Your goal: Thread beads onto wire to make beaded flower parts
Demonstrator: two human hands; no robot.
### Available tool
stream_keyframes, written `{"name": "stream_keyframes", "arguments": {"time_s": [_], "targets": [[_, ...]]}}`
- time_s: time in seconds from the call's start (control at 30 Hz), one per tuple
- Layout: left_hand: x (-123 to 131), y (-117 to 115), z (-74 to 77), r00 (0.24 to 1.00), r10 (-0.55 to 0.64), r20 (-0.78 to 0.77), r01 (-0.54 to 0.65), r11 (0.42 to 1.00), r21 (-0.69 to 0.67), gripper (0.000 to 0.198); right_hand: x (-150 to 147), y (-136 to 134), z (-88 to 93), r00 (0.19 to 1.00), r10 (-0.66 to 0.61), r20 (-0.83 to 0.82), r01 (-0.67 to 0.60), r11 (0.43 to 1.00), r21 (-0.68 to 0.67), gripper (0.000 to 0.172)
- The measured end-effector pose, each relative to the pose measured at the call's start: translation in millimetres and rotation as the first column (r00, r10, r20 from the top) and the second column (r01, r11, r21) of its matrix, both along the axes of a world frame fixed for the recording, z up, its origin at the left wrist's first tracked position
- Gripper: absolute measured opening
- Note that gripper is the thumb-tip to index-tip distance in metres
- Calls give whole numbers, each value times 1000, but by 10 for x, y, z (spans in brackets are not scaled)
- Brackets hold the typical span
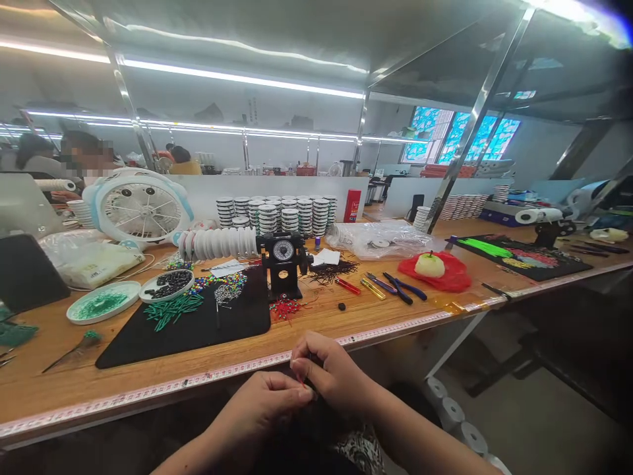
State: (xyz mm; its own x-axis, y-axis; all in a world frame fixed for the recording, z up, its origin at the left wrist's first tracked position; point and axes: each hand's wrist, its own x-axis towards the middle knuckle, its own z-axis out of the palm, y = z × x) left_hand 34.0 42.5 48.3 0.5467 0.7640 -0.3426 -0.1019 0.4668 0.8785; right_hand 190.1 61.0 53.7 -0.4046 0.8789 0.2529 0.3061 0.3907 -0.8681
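Thin red strand (301, 380): located on the wearer's side of the black upright device with a round dial (283, 249), slightly to its right, clear of the table (316, 316). Only a short length is visible; the remainder is hidden by the fingers, and the material cannot be determined.

Grip state: narrow on both sides. The left hand (270, 398) pinches the strand between thumb and fingertips. The right hand (330, 371) is curled, with thumb and forefinger closed at the strand's upper part; the exact contact there is partly covered.

Governing relation: the strand lies directly between the two sets of fingertips. Its visible long axis slopes from the right-hand pinch down to the left-hand pinch. Neither hand is clearly nearer. Relative to the black upright device, the right hand is forward and to the right, the left hand forward and slightly left.

Adjacent items, same reference: a small heap of red strands with green and pale specks (285, 308) at its foot; a flat black mat (198, 346) to its left; a small black round piece (341, 307) and blue-handled pliers (412, 290) to its right.
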Motion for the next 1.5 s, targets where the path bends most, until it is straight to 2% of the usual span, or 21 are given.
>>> {"name": "stream_keyframes", "arguments": {"time_s": [0.07,0.13,0.23,0.27,0.33,0.4,0.43,0.47,0.5,0.53,0.6,0.63,0.7,0.73,0.8,0.87,0.93,1.0,1.1,1.3,1.5], "targets": [[-39,25,74,998,41,37,-41,999,11,26,-33,66,82,999,-9,-38,10,1000,23,11],[-96,38,130,988,130,84,-129,992,-9,24,-60,109,138,987,-58,-151,63,998,24,19],[-192,42,194,930,355,96,-357,934,-1,26,-108,109,138,936,-154,-317,106,981,-163,31],[-216,43,209,903,420,92,-424,905,29,26,-138,91,111,922,-140,-361,46,965,-256,33],[-245,50,225,863,494,111,-502,861,74,25,-227,36,28,878,-21,-479,-194,898,-395,36],[-252,73,223,823,548,152,-561,826,57,24,-337,-31,-61,782,92,-616,-441,780,-443,37],[-254,91,218,794,581,181,-594,804,25,23,-387,-66,-94,743,113,-659,-513,729,-453,36],[-258,112,209,757,617,213,-629,777,-18,22,-426,-98,-113,732,112,-672,-533,707,-464,33],[-265,134,199,720,650,242,-656,752,-65,19,-450,-127,-116,750,92,-654,-500,727,-470,31],[-275,156,187,688,674,267,-674,731,-108,16,-459,-152,-106,788,64,-612,-419,785,-457,31],[-296,189,159,655,692,303,-673,717,-181,9,-443,-187,-59,862,4,-507,-180,937,-299,32],[-302,198,142,649,693,314,-666,717,-208,6,-430,-197,-33,880,-14,-476,-79,981,-176,30],[-295,196,111,643,687,337,-644,724,-247,5,-425,-204,-8,862,9,-507,-16,1000,-11,28],[-282,186,98,643,683,346,-633,729,-263,5,-441,-202,-14,827,41,-561,-64,998,-21,30],[-247,159,79,643,682,348,-624,730,-279,6,-506,-192,-58,702,52,-711,-241,956,-168,35],[-215,130,70,662,666,342,-613,745,-264,6,-586,-179,-115,584,-42,-811,-373,873,-314,34],[-198,110,65,686,645,337,-595,764,-250,7,-645,-170,-148,531,-143,-835,-413,817,-402,31],[-196,101,61,708,626,326,-572,779,-255,6,-667,-169,-146,516,-197,-834,-416,793,-445,30],[-202,100,60,704,639,309,-574,769,-282,8,-655,-179,-104,525,-197,-828,-433,776,-459,31],[-205,74,54,706,623,338,-545,782,-303,7,-637,-185,-72,548,-163,-821,-448,771,-452,33],[-206,56,23,688,647,329,-534,758,-374,7,-639,-160,-120,554,-104,-826,-458,790,-406,36]]}}
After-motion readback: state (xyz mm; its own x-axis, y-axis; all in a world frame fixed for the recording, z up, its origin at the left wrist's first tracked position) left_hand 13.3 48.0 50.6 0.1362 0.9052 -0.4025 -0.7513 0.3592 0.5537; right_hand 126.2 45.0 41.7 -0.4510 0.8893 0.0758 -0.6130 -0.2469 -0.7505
